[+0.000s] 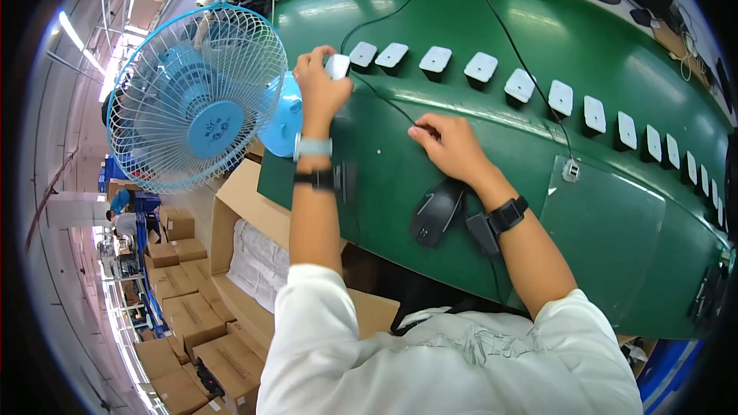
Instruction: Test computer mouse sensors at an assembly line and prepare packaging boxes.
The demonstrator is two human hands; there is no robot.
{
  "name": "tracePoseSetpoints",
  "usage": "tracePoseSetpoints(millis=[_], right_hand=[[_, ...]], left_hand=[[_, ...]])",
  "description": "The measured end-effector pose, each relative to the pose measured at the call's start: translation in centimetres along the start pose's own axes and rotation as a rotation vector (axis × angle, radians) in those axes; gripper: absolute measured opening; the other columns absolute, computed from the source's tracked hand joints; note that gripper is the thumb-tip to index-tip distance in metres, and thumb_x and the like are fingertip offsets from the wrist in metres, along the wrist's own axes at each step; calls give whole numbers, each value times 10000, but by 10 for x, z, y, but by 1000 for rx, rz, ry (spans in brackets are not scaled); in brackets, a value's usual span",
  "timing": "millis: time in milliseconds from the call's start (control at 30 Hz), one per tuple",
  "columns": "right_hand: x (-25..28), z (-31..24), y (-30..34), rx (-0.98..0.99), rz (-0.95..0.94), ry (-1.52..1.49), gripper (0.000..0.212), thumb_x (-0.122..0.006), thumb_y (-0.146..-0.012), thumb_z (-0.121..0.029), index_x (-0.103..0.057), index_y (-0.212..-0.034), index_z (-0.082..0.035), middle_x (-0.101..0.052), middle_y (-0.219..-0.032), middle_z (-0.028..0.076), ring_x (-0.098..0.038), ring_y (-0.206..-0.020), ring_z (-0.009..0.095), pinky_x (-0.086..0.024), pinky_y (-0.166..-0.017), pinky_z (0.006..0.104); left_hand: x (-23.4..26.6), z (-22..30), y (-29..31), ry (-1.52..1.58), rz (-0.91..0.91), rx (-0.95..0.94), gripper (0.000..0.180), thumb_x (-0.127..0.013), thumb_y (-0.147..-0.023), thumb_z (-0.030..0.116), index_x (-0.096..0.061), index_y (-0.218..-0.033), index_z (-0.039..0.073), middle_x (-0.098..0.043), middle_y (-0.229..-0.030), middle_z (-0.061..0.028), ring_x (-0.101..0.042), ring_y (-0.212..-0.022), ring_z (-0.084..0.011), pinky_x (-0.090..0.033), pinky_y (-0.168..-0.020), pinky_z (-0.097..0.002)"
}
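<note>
My left hand (321,84) grips a small white-faced device (337,67) at the far left of the green table, beside the fan. To its right, my right hand (450,146) is closed, with thumb and forefinger pinched at a thin black cable (384,98). That cable runs past the left hand toward the back of the table; its end is hidden in the fingers. A curved row of similar small devices, white on top and black below, starts near the left hand with one device (363,54) and bends away to the right past another (560,97).
A blue desk fan (215,127) stands at the left edge. Below my right hand lies a black mouse-shaped object (437,213). A clear sheet (607,223) lies at right, a cable with a small white connector (570,170) at its corner. An open carton (254,246) and stacked boxes (192,319) stand lower left.
</note>
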State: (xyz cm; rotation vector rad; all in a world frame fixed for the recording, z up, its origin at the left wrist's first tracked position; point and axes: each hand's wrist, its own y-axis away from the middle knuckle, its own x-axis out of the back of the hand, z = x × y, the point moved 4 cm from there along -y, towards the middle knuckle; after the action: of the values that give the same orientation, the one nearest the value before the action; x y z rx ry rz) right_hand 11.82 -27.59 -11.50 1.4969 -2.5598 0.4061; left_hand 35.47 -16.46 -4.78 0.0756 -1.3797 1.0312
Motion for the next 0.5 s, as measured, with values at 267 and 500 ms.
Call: tracePoseSetpoints(millis=[267, 500], right_hand=[[4, 12, -15, -49, 77, -437, 223, -726, -922, -210, -723, -945, 11, -654, -807, -5, -549, -701, 87, -447, -646, 261], [18, 18, -13, -164, -72, -735, 132, -733, -918, -167, -692, -965, -51, -647, -831, -18, -537, -700, 62, -441, -641, 215]], left_hand=[[23, 88, 131, 395, -187, -124, 541, -634, -574, -30, -551, -1098, 77, -584, -1101, -142, -526, -1233, -401, -453, -977, -395], [39, 96, 139, 830, -150, -7, 689, -847, -689, -23, -476, -1252, 121, -605, -1290, -122, -587, -1167, -242, -491, -968, -408]])
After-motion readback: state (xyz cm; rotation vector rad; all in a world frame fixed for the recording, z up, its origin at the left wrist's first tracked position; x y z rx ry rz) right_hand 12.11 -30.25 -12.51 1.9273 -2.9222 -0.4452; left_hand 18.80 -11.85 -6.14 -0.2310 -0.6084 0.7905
